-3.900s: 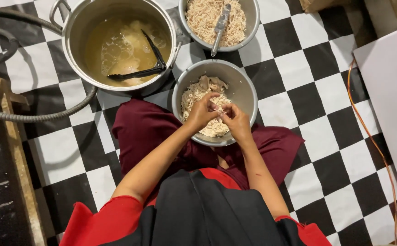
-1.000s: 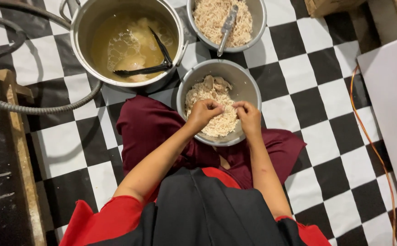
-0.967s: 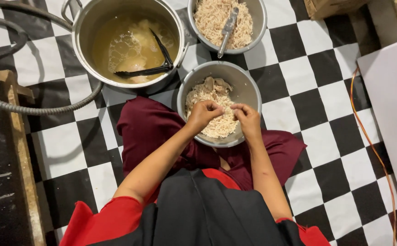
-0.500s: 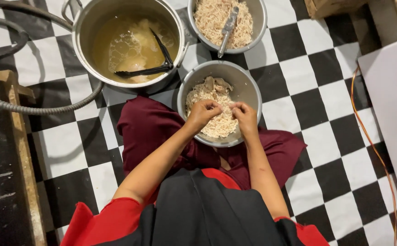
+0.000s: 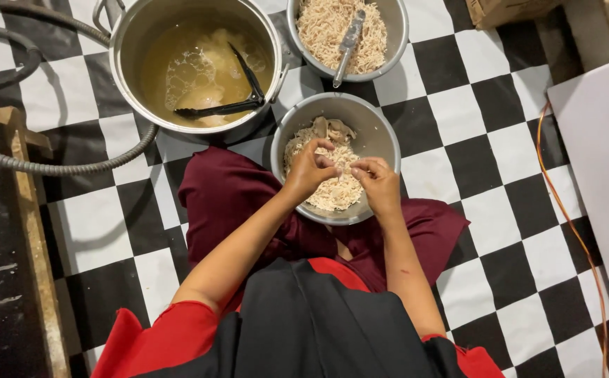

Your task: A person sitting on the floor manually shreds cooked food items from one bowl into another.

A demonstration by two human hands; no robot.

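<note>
Hands (image 5: 343, 175) nearer bowl rim (image 5: 388, 133) (slightly)

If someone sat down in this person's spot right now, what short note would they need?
Left hand and right hand: both over the near metal bowl, fingertips pinching a bit of pale cooked meat between them.
Near bowl: holds a heap of shredded meat plus a few whole pieces at its far side.
Far bowl: fine shreds, with a utensil lying in it.
Pot: broth, with black tongs inside.
Done: most shredded. Left: the whole pieces.
</note>
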